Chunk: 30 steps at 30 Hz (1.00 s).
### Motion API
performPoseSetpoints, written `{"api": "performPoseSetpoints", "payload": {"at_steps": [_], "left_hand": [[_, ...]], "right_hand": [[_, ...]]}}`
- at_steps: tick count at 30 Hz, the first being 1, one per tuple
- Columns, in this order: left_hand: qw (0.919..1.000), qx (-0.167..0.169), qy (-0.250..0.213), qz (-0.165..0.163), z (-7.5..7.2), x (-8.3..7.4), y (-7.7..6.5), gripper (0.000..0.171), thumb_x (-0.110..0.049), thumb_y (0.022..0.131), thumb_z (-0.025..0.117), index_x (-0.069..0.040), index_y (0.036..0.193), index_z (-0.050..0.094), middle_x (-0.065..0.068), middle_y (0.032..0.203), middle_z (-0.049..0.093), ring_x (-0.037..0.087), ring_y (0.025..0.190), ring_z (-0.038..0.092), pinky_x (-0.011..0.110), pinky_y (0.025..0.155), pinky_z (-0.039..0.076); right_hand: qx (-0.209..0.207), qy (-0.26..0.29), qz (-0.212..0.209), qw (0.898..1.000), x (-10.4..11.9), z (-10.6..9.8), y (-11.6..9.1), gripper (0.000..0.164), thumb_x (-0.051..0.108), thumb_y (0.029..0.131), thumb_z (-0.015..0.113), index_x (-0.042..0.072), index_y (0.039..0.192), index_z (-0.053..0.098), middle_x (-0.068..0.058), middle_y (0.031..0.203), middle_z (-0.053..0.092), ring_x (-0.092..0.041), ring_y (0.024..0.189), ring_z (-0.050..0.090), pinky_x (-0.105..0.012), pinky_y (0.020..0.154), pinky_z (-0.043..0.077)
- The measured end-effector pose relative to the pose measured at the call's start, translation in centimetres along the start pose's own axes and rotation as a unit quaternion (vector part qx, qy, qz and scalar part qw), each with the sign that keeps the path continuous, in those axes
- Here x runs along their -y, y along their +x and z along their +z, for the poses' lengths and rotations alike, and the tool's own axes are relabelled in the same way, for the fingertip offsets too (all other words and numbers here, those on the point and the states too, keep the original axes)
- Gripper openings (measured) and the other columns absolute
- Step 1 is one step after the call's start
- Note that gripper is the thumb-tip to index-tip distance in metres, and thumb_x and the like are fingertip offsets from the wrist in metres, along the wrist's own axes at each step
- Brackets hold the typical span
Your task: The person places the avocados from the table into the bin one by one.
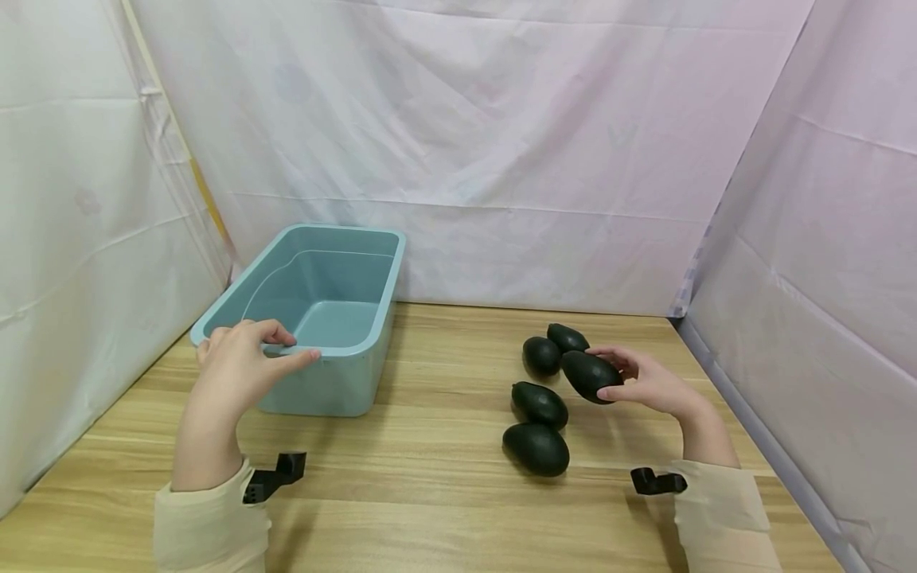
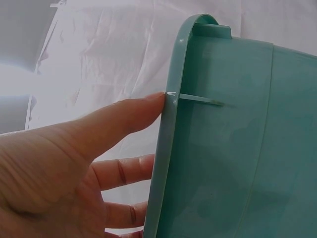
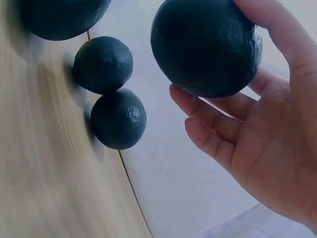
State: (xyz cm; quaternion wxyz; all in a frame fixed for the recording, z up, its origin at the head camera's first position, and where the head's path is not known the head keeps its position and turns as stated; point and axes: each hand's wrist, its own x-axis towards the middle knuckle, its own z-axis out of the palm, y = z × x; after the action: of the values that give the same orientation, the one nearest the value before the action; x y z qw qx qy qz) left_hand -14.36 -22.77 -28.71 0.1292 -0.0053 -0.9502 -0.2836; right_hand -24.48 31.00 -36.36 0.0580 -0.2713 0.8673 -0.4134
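Between thumb and curled fingers of right hand (image 1: 652, 385): one gripped dark-green, egg-shaped avocado (image 1: 589, 375). At left hand (image 1: 238, 362): blue rectangular plastic bin (image 1: 333, 386), rim pinched between thumb and fingers.

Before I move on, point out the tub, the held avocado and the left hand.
Tub (image 1: 331, 387), head view: outer wall nearest the person.
Held avocado (image 3: 205, 48), right wrist view: middle of its dark skin.
Left hand (image 1: 238, 362), head view: back of the hand.

Avocados (image 1: 591, 376) are blackish green, the bin (image 1: 322, 388) blue-green, the table (image 1: 423, 493) wood-grained.
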Motion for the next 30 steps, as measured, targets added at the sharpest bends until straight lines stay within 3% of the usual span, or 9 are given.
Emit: {"api": "performPoseSetpoints", "payload": {"at_steps": [30], "left_hand": [[1.0000, -0.003, -0.003, 0.000, 0.0, -0.1, -0.1, 0.046, -0.047, 0.080, 0.075, -0.004, 0.095, 0.068, 0.021, 0.100, 0.064, 0.051, 0.104, 0.037, 0.071, 0.091, 0.013]], "right_hand": [[-0.016, -0.030, -0.035, 0.999, 1.7, -0.2, 0.0, 0.059, 0.013, 0.081, 0.077, 0.011, 0.135, 0.052, -0.006, 0.118, 0.059, -0.015, 0.100, 0.057, -0.029, 0.078, 0.046]]}}
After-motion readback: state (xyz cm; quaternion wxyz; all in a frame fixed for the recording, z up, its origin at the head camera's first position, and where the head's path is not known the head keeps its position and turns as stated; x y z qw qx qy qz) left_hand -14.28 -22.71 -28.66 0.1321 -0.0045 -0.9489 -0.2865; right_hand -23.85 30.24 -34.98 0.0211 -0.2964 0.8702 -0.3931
